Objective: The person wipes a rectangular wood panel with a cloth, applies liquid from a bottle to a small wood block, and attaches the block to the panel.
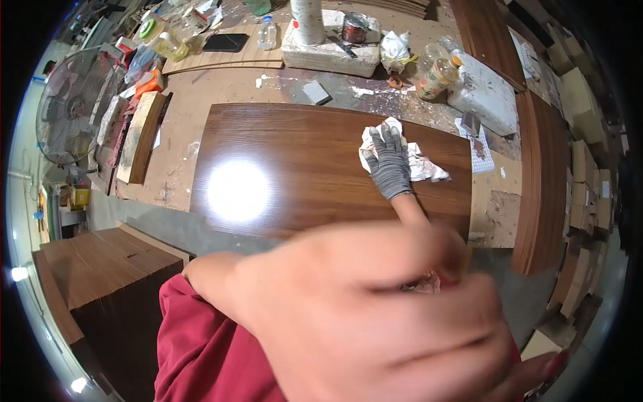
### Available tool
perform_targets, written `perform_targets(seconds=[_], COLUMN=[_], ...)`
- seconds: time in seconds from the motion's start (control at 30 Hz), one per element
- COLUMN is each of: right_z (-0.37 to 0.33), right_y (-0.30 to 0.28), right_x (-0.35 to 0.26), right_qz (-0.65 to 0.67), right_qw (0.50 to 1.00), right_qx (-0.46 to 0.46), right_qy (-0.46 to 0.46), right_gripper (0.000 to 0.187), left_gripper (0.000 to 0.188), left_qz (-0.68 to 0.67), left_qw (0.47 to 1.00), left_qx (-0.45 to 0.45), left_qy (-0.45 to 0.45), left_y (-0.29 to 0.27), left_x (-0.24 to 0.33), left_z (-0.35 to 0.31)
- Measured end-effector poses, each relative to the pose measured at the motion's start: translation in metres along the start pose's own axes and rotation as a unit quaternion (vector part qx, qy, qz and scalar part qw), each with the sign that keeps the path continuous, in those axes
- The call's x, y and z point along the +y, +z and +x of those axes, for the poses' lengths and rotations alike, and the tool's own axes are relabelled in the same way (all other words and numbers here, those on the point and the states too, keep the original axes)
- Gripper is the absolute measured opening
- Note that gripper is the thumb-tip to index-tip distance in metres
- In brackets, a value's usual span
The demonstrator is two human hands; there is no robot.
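My right hand (390, 164), in a grey knit glove, presses a crumpled white cloth (423, 169) onto a glossy dark brown wood-grain board (301, 144). Its fingers reach over the bunched cloth, near the board's right end. My left hand (375, 308), bare and blurred, is raised close to the camera and covers the lower middle of the view. Its fingers are curled in; whatever they may hold cannot be made out. The left hand hides part of my right forearm and the board's near edge. A bright light reflects on the board's left half.
Behind the board are a grey block (316, 92), a white foam block (328, 57), a phone (225, 43) and bottles, including one with an orange cap (439, 77). Brown panels are stacked at right (541, 181) and lower left (110, 268). A fan (75, 104) stands left.
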State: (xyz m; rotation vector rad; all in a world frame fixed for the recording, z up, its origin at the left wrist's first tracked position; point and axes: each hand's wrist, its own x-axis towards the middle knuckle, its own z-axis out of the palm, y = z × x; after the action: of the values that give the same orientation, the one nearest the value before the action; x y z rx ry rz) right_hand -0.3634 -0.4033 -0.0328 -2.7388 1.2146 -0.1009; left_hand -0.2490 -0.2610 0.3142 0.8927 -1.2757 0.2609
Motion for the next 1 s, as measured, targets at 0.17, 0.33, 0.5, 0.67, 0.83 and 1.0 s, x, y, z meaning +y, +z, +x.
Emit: perform_targets(seconds=[0.17,0.33,0.5,0.67,0.83,1.0], right_z=[-0.024,-0.050,-0.053,-0.102,-0.099,-0.102], right_y=[0.017,-0.029,0.003,0.083,0.074,-0.070], right_x=[0.136,0.208,0.262,0.391,0.328,0.300], right_qz=[-0.070,0.134,0.367,0.749,0.734,0.804], right_qw=[0.962,0.937,0.849,0.612,0.578,0.447], right_qx=[0.255,0.145,0.167,0.185,0.264,0.326], right_qy=[0.070,0.288,0.342,0.176,0.239,0.217], right_gripper=[0.045,0.047,0.031,0.017,0.023,0.031], left_gripper=[0.044,0.076,0.073,0.055,0.055,0.074], left_qz=[0.131,0.504,0.586,0.575,0.561,0.333], left_qw=[0.910,0.498,0.590,0.587,0.664,0.713], left_qx=[-0.342,-0.451,-0.228,-0.135,-0.111,-0.068], left_qy=[-0.195,-0.543,-0.506,-0.554,-0.481,-0.613], left_y=[-0.063,-0.250,-0.219,-0.199,-0.274,-0.250], left_x=[-0.145,-0.314,-0.287,-0.327,-0.322,-0.291], left_z=[0.002,-0.200,-0.244,-0.246,-0.234,-0.151])
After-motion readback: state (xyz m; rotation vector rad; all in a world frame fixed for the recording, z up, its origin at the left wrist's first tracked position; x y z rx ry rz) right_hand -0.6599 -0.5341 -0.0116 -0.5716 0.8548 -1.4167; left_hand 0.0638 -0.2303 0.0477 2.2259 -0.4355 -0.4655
